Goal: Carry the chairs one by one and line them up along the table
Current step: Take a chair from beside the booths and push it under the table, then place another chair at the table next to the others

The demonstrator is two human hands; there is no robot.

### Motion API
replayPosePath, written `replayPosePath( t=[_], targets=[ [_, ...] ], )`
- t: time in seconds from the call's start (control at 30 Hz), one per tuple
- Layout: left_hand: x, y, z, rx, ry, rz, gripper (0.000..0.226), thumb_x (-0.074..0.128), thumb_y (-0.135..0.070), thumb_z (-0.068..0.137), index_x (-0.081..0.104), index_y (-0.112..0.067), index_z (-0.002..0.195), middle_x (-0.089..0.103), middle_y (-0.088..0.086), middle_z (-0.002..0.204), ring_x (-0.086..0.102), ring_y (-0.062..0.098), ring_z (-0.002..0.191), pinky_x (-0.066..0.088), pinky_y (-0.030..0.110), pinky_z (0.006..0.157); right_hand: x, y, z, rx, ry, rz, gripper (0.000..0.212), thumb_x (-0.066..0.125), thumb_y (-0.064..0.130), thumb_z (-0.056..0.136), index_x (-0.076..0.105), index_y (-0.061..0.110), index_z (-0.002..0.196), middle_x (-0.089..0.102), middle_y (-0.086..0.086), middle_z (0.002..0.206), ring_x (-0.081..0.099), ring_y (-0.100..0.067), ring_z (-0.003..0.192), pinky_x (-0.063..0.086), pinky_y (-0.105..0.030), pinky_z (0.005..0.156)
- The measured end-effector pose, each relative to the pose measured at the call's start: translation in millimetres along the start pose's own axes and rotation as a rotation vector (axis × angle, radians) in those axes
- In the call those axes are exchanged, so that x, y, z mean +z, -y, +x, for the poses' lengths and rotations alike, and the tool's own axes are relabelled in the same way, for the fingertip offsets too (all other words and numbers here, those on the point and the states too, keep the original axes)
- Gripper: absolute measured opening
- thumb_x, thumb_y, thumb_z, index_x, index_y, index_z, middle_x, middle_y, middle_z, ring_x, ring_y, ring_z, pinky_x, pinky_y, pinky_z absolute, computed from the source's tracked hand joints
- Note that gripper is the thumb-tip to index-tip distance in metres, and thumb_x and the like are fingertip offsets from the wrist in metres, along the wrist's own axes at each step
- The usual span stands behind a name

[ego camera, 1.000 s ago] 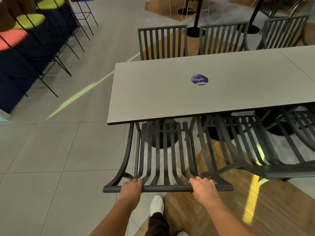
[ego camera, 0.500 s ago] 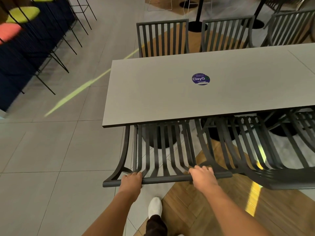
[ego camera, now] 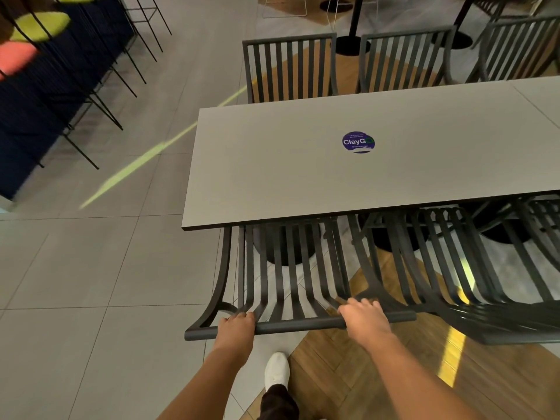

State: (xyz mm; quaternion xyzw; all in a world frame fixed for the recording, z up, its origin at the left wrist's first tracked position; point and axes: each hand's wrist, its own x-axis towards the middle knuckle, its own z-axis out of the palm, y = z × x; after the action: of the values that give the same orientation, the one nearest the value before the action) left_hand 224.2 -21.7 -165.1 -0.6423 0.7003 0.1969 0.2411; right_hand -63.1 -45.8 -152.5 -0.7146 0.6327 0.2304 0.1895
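A dark slatted metal chair (ego camera: 288,268) stands at the near left end of the long grey table (ego camera: 272,165), its seat tucked under the tabletop edge. My left hand (ego camera: 236,328) grips the left part of the chair's top rail. My right hand (ego camera: 363,319) grips the same rail further right. Beside it on the right, another dark slatted chair (ego camera: 454,268) is pushed under the table, and part of a third shows at the right edge. Across the table stand three more slatted chairs (ego camera: 289,68).
A round purple sticker (ego camera: 358,142) lies on the tabletop. Bar stools with yellow-green and pink seats (ego camera: 39,25) line a dark blue counter at the far left. Round black table bases (ego camera: 285,244) sit under the table. My white shoe (ego camera: 276,369) is below the chair.
The chair has slid further under the table while both hands keep their grip on the top rail. The view has moved slightly closer to the table.
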Motion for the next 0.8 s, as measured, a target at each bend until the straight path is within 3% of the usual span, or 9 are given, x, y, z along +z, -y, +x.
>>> replayPosePath(
  t=[0.13, 0.23, 0.3, 0.4, 0.5, 0.6, 0.8],
  targets=[
    [-5.7, 1.6, -2.6, 0.024, 0.043, -0.075, 0.040, 0.056, -0.012, 0.102, 0.049, -0.021, 0.141, 0.058, 0.003, 0.139, 0.052, 0.023, 0.129, 0.034, 0.039, 0.115, -4.2, 2.4, -4.7, 0.031, 0.026, 0.044, 0.041, 0.059, 0.019, 0.100, 0.056, 0.029, 0.139, 0.056, 0.001, 0.138, 0.046, -0.026, 0.132, 0.031, -0.045, 0.114],
    [-17.9, 5.4, -5.1, 0.050, 0.128, -0.250, 0.034, 0.059, -0.039, 0.102, 0.056, -0.023, 0.132, 0.061, 0.000, 0.128, 0.058, 0.019, 0.117, 0.043, 0.035, 0.108, -16.7, 1.3, -10.0, 0.015, 0.096, 0.152, 0.045, 0.065, 0.033, 0.096, 0.054, 0.028, 0.140, 0.055, 0.000, 0.138, 0.045, -0.025, 0.131, 0.031, -0.045, 0.114],
    [-29.6, 6.3, -5.2, 0.075, 0.192, -0.381, 0.053, 0.063, -0.062, 0.093, 0.058, -0.023, 0.128, 0.061, -0.001, 0.119, 0.060, 0.016, 0.107, 0.050, 0.030, 0.098, -30.7, -1.2, -16.5, 0.023, 0.152, 0.277, 0.054, 0.071, 0.044, 0.091, 0.054, 0.027, 0.140, 0.055, -0.001, 0.136, 0.046, -0.025, 0.130, 0.036, -0.043, 0.114],
    [-52.8, -3.9, -0.2, 0.145, 0.231, -0.406, 0.080, 0.054, -0.080, 0.085, 0.055, -0.019, 0.137, 0.063, 0.003, 0.127, 0.061, 0.018, 0.112, 0.051, 0.032, 0.098, -47.3, -12.0, -25.6, 0.086, 0.172, 0.484, 0.070, 0.075, 0.057, 0.083, 0.053, 0.029, 0.143, 0.053, -0.004, 0.141, 0.052, -0.025, 0.129, 0.045, -0.041, 0.110],
    [-78.2, -28.6, 11.6, 0.228, 0.192, -0.360, 0.058, 0.048, -0.070, 0.096, 0.061, -0.020, 0.123, 0.067, -0.002, 0.111, 0.064, 0.013, 0.101, 0.053, 0.031, 0.093, -58.8, -33.8, -32.4, 0.130, 0.102, 0.531, 0.067, 0.069, 0.064, 0.085, 0.056, 0.029, 0.141, 0.057, -0.002, 0.140, 0.057, -0.021, 0.124, 0.049, -0.037, 0.103],
    [-102.1, -66.0, 22.8, 0.295, 0.141, -0.305, 0.037, 0.049, -0.053, 0.103, 0.063, -0.025, 0.122, 0.066, -0.005, 0.107, 0.062, 0.009, 0.097, 0.053, 0.033, 0.094, -63.6, -68.2, -43.9, 0.207, -0.014, 0.547, 0.051, 0.061, 0.056, 0.095, 0.059, 0.028, 0.137, 0.062, 0.000, 0.134, 0.060, -0.020, 0.119, 0.051, -0.036, 0.100],
    [-132.3, -167.8, 29.7, 0.422, 0.104, -0.216, 0.031, 0.045, -0.040, 0.108, 0.067, -0.020, 0.117, 0.071, 0.000, 0.106, 0.066, 0.017, 0.095, 0.055, 0.038, 0.092, -53.7, -167.3, -84.9, 0.335, -0.112, 0.579, 0.039, 0.058, 0.045, 0.100, 0.062, 0.026, 0.134, 0.068, 0.003, 0.128, 0.063, -0.017, 0.116, 0.053, -0.035, 0.097]
  ],
)
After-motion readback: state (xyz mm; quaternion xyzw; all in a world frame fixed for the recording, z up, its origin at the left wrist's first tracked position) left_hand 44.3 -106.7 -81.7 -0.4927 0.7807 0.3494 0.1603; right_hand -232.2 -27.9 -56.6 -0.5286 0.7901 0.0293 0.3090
